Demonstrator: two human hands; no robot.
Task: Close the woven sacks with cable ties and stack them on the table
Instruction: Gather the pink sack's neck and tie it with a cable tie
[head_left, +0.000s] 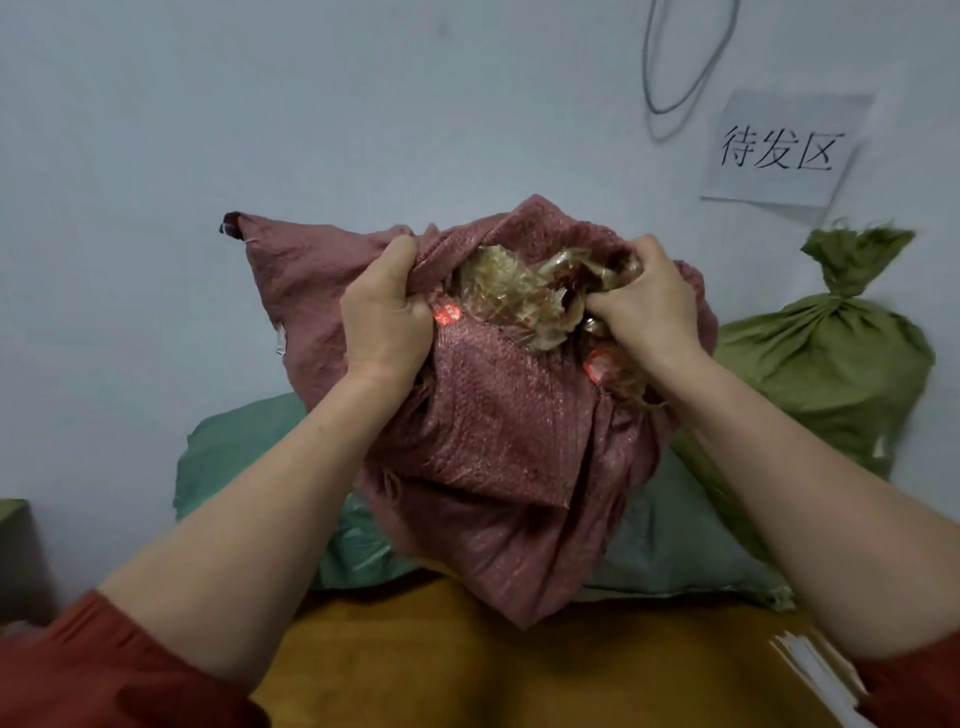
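Note:
A dark red woven sack (498, 447) is held up in front of me above the table (467, 665), its mouth open and turned toward me. Crumpled clear plastic wrapping (514, 296) shows inside the opening. My left hand (387, 317) grips the left edge of the sack's mouth. At the mouth's right side my right hand (647, 306) grips the rim together with some of the wrapping. White cable ties (810, 670) lie in a bundle on the table at the lower right.
A teal sack (675, 545) lies flat behind the red one on the brown table. A green sack (826, 358) with a tied neck leans against the wall at the right. A paper sign (779, 150) and a looped cable (680, 57) hang on the wall.

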